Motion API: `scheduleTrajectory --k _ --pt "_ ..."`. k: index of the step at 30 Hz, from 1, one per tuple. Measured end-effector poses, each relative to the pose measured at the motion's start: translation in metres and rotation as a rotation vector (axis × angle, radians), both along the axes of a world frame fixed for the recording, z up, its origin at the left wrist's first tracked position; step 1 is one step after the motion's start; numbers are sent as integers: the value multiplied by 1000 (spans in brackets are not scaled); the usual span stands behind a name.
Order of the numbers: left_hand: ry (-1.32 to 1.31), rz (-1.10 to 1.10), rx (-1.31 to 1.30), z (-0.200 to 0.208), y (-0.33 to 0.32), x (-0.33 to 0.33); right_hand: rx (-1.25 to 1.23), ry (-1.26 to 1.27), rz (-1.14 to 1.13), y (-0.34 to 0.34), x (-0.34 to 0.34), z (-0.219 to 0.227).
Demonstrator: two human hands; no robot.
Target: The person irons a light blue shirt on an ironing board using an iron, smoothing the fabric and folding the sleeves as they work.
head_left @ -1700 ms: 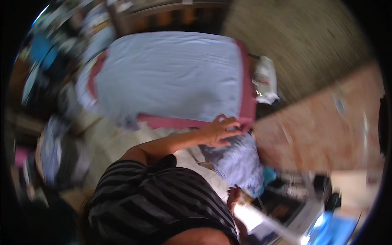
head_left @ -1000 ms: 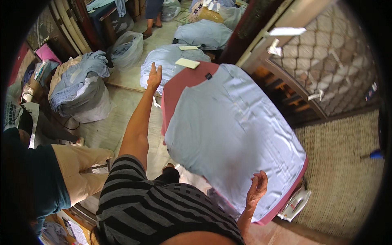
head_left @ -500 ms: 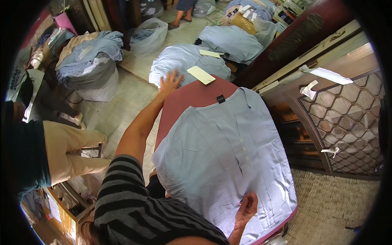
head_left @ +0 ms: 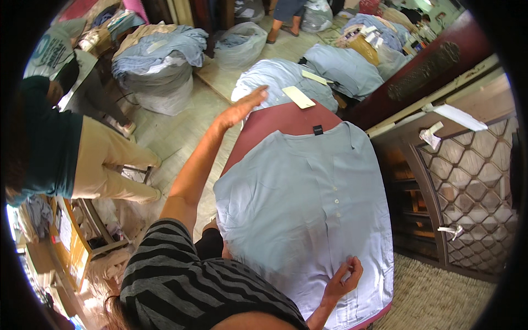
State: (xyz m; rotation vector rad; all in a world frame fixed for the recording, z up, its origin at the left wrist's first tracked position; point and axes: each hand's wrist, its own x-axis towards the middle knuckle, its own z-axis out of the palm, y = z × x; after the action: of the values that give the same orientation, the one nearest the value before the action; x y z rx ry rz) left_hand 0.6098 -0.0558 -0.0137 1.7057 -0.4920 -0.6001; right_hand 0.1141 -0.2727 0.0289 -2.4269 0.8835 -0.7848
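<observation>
A light blue blouse (head_left: pixel 280 192) with a dark neck label and a buttoned front lies spread on a maroon padded board (head_left: pixel 294 120). My left hand (head_left: pixel 240 110) reaches past the board's far left edge, fingers stretched out, beside a heap of light blue garments (head_left: pixel 261 77). Nothing is in it. Above the blouse's lower front, my right hand (head_left: pixel 342 281) hovers with fingers loosely bent and apart; no cloth shows between them. At the board's far tip lies a pale yellow card (head_left: pixel 298 97), with a second card (head_left: pixel 314 77) on the heap behind it.
At the left stands a person in beige trousers (head_left: pixel 113 159). Bundles of garments (head_left: pixel 162 52) and a clear plastic bag (head_left: pixel 240 47) sit on the floor beyond. A dark wooden door with lattice (head_left: pixel 467 181) borders the right side, above a woven mat (head_left: pixel 440 297).
My left hand has turned from palm-down with spread fingers to edge-on. My right hand has loosened from the blouse's front. The whole view has shifted, with the surroundings moving rightward and down.
</observation>
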Motion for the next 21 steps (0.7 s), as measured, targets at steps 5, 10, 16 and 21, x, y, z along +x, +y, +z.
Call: scheduleTrajectory --k 5,10,16,21 --pt "-369 42 256 26 -30 -43 -113 17 38 -17 8 -19" --pt "-599 211 556 14 -52 -66 -8 -1 20 -21 6 -26" --pt "-561 245 501 7 -54 -66 -42 32 14 -19 7 -26" --pt "-544 243 490 10 -55 -66 -33 32 25 -22 9 -22"
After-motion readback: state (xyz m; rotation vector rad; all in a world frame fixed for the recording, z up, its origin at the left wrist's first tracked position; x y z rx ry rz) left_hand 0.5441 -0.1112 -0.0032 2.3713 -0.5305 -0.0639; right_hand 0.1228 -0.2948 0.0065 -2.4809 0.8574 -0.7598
